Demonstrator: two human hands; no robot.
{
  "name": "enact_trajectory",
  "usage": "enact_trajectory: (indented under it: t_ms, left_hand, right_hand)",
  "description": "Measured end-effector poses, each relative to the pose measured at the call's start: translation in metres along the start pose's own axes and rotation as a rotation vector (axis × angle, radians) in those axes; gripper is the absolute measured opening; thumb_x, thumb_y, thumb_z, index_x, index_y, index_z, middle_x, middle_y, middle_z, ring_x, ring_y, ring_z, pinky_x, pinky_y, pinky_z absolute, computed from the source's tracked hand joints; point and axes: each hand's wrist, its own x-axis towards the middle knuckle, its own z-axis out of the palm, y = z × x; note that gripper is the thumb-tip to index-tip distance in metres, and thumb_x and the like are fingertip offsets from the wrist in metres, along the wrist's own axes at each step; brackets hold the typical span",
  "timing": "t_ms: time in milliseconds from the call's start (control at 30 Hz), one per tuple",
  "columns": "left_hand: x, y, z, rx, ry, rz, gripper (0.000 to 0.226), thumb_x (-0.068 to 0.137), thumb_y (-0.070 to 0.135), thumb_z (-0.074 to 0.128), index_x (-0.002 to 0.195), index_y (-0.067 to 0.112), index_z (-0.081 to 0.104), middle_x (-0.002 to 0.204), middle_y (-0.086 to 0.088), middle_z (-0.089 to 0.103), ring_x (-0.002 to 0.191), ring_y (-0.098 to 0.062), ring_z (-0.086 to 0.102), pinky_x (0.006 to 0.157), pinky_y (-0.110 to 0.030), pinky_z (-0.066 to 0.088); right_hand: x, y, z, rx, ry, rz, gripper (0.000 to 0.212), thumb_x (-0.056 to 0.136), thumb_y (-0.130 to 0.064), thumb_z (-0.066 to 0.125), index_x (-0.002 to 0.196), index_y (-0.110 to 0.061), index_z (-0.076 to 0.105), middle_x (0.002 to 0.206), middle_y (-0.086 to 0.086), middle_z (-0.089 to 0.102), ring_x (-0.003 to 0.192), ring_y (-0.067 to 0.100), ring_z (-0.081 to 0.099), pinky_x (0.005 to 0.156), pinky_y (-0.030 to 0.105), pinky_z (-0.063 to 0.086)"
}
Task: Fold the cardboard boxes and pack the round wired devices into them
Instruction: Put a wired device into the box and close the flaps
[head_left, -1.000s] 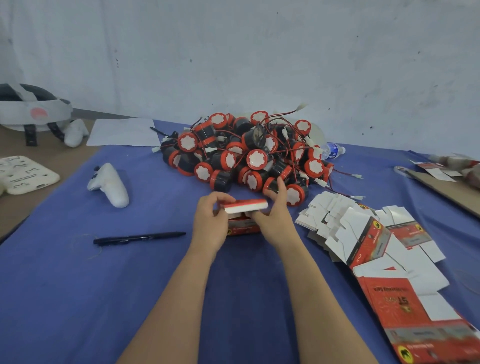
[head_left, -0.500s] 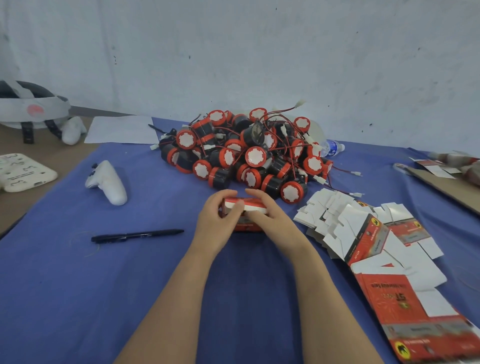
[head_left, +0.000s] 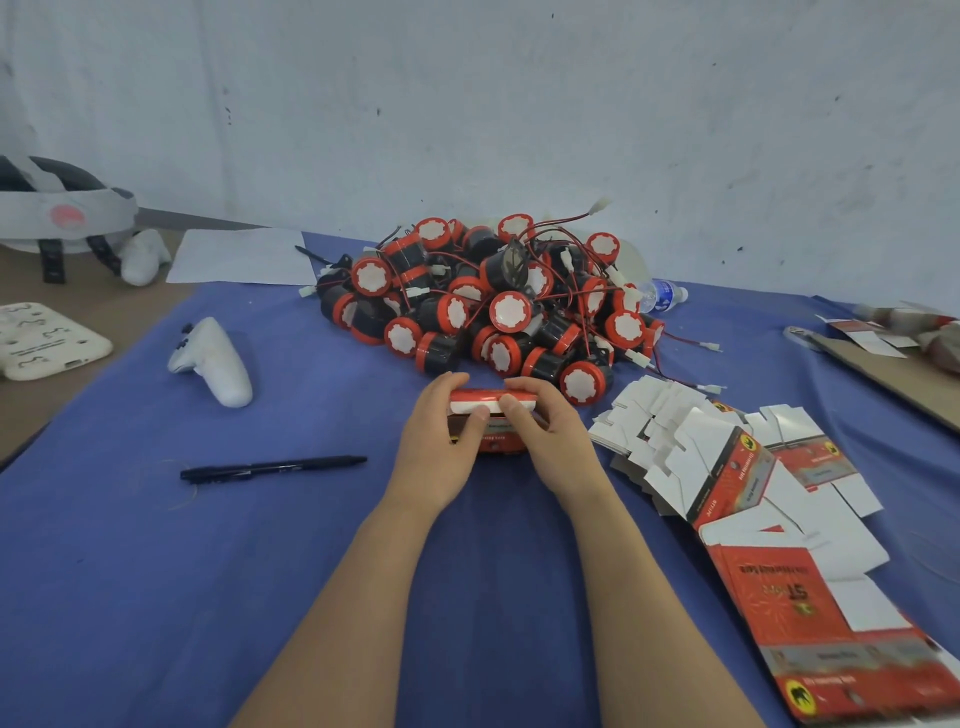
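Note:
A small red cardboard box (head_left: 493, 435) stands on the blue cloth in the middle. My left hand (head_left: 441, 441) grips its left side with the thumb on the front. My right hand (head_left: 545, 434) grips the right side, thumb on the white top flap. A heap of round black-and-red wired devices (head_left: 493, 306) lies just behind the box. Flat unfolded red-and-white boxes (head_left: 727, 467) are spread to the right. The box's contents are hidden.
A black pen (head_left: 270, 467) lies left of my hands, a white controller (head_left: 218, 361) further left. A white sheet (head_left: 241, 255), a headset (head_left: 57, 213) and a white tray (head_left: 41, 338) sit at the far left. A water bottle (head_left: 662, 293) lies behind the heap.
The open top flap has been pushed down onto the box. Both hands moved from holding the lifted flap to wrapping around the box.

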Motion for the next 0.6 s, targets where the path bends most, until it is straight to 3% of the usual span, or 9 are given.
enact_trajectory:
  t_ms: [67,167,300,367,433,500,600]
  left_hand:
    - [-0.001,0.002,0.001,0.009,0.011,0.007,0.039,0.098,0.020,0.053,0.136,0.019,0.045,0.134,0.005,0.044,0.117,-0.007,0.045,0.088,-0.011,0.039]
    - [0.000,0.003,0.001,-0.018,0.011,-0.008,0.031,0.098,0.012,0.049,0.128,0.019,0.050,0.137,0.005,0.041,0.126,-0.011,0.042,0.084,-0.005,0.039]
    - [0.002,0.009,-0.002,-0.104,0.057,-0.154,0.032,0.100,0.009,0.036,0.115,0.021,0.061,0.155,0.001,0.028,0.141,-0.015,0.027,0.106,-0.028,0.036]
    - [0.002,0.012,-0.003,-0.206,0.085,-0.225,0.030,0.100,0.016,0.038,0.112,0.021,0.064,0.148,0.002,0.040,0.131,-0.015,0.040,0.092,-0.019,0.043]
    - [0.001,0.013,-0.003,-0.217,0.103,-0.232,0.028,0.099,0.020,0.041,0.113,0.019,0.065,0.129,0.001,0.057,0.110,-0.013,0.054,0.071,-0.009,0.044]
    - [0.001,0.011,-0.002,-0.094,0.097,-0.195,0.031,0.101,0.019,0.041,0.127,0.019,0.057,0.127,-0.002,0.058,0.106,-0.014,0.056,0.077,-0.014,0.048]
    - [0.003,0.009,0.001,-0.075,0.017,-0.333,0.055,0.103,0.022,0.038,0.153,0.020,0.016,0.142,-0.004,0.047,0.120,-0.021,0.051,0.087,-0.027,0.041]
  right_hand:
    - [0.000,0.000,0.001,-0.010,0.012,0.005,0.020,0.096,-0.029,0.055,0.115,-0.035,0.054,0.107,-0.017,0.059,0.097,0.000,0.058,0.074,0.009,0.048]
    - [0.001,-0.003,0.001,-0.004,-0.035,0.014,0.018,0.095,-0.027,0.056,0.112,-0.032,0.061,0.106,-0.017,0.062,0.092,-0.009,0.058,0.074,0.005,0.045]
    - [0.001,-0.004,0.005,0.099,-0.008,0.102,0.020,0.099,-0.028,0.048,0.100,-0.030,0.067,0.106,-0.007,0.067,0.096,0.003,0.062,0.075,0.012,0.048]
    - [0.002,-0.002,0.008,0.066,0.011,0.127,0.023,0.101,-0.023,0.044,0.109,-0.028,0.065,0.115,-0.004,0.063,0.100,0.005,0.058,0.076,0.011,0.047]
    - [0.004,0.000,0.012,0.047,0.027,0.164,0.031,0.102,-0.020,0.043,0.130,-0.023,0.053,0.130,-0.001,0.054,0.110,0.009,0.053,0.086,0.017,0.044]
    - [0.006,0.002,0.015,0.069,0.040,0.221,0.042,0.102,-0.019,0.041,0.144,-0.019,0.037,0.141,0.002,0.046,0.116,0.012,0.047,0.091,0.023,0.040]
    - [0.009,0.003,0.019,-0.001,0.064,0.256,0.046,0.103,-0.020,0.037,0.148,-0.013,0.030,0.148,0.005,0.041,0.125,0.016,0.044,0.092,0.021,0.034]
